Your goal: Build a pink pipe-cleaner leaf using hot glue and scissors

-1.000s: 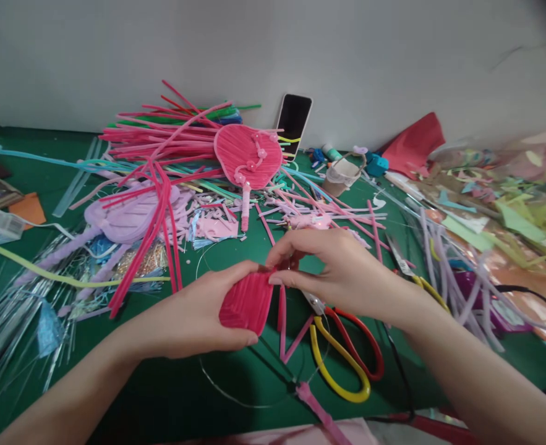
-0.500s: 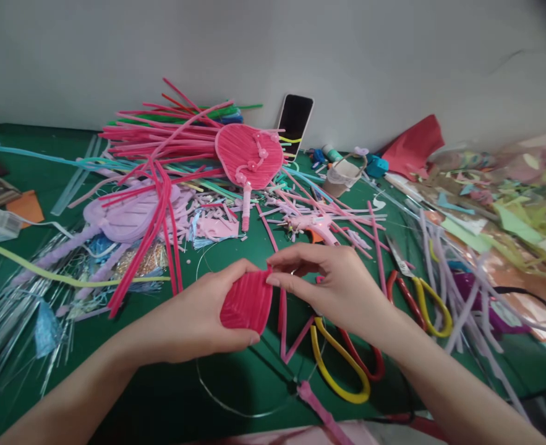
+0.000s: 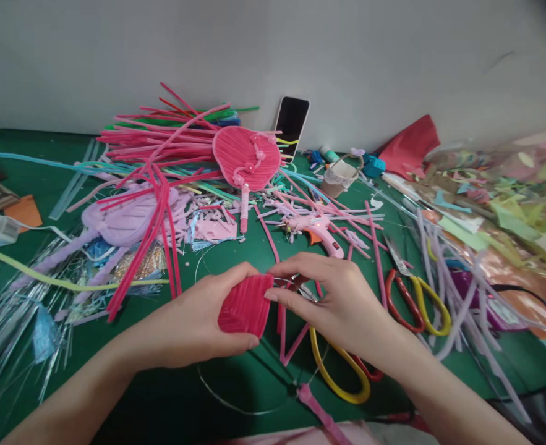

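Note:
In my left hand (image 3: pixel 193 324) is a deep-pink panel of pipe cleaners (image 3: pixel 246 306) laid side by side, bent into a curve. Thumb and fingers wrap round its left side. At the panel's upper right corner, my right hand (image 3: pixel 331 293) pinches the edge between thumb and forefinger. Below both hands a thin wire hoop (image 3: pixel 240 410) lies on the table, joined to a pink wrapped stick (image 3: pixel 319 409). Yellow-and-red-handled scissors (image 3: pixel 342 374) lie under the right hand, which partly hides them. A bent pink pipe cleaner (image 3: pixel 295 343) is between the hoop and these scissors.
Behind the hands are a pink glue gun (image 3: pixel 316 227), a finished pink fan shape (image 3: pixel 246 157), a phone (image 3: pixel 292 127) against the wall and a heap of pipe cleaners (image 3: pixel 161 145). A lilac fan shape (image 3: pixel 124 216) lies left. Open scissors (image 3: pixel 409 293) and paper scraps (image 3: pixel 518 222) are right.
The right hand has shifted slightly, its thumb a little lower along the panel's corner. The panel has turned slightly in the left hand. The view has moved a little.

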### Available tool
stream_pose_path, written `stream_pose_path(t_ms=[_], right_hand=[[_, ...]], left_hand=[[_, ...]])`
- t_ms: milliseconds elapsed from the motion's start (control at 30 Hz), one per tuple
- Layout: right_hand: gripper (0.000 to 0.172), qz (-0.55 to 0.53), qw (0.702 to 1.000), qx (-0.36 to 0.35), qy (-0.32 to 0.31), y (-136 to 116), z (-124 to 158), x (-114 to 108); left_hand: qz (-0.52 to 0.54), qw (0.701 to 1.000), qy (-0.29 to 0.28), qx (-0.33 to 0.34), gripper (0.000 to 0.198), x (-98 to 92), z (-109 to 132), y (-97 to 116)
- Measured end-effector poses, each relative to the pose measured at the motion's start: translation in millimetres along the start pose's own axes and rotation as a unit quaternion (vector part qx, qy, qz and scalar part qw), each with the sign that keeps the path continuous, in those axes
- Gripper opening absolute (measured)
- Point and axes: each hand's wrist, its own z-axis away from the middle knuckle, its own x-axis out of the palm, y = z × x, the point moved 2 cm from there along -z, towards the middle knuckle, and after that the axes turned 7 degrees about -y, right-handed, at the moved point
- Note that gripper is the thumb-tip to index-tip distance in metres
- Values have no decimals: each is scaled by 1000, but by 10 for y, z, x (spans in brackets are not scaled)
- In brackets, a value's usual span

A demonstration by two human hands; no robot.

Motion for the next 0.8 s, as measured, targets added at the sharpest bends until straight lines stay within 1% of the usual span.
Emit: stream_pose_path(t_ms=[200, 300, 433, 533, 600, 667, 800], right_hand=[[5, -88, 994, 63, -12, -13, -26, 22], [11, -151, 983, 105, -26, -10, -47, 38], [21, -278, 946, 159, -50, 32, -61, 85], [25, -350, 917, 178, -62, 95, -67, 134], [27, -378, 905, 183, -69, 135, -63, 161], [28, -393, 899, 181, -74, 158, -48, 177], [25, -378, 906, 180, -65, 155, -2, 179]], left_hand=[[-17, 1000, 5, -17, 33, -1, 11, 1], [-12, 1000, 8, -25, 33, 3, 15, 2], [0, 1000, 7, -21, 35, -1, 17, 21], [-3, 1000, 8, -20, 33, -8, 14, 26], [-2, 1000, 6, -21, 33, -11, 14, 23], [4, 1000, 1, -20, 33, -10, 15, 20], [12, 1000, 9, -11, 33, 0, 19, 20]])
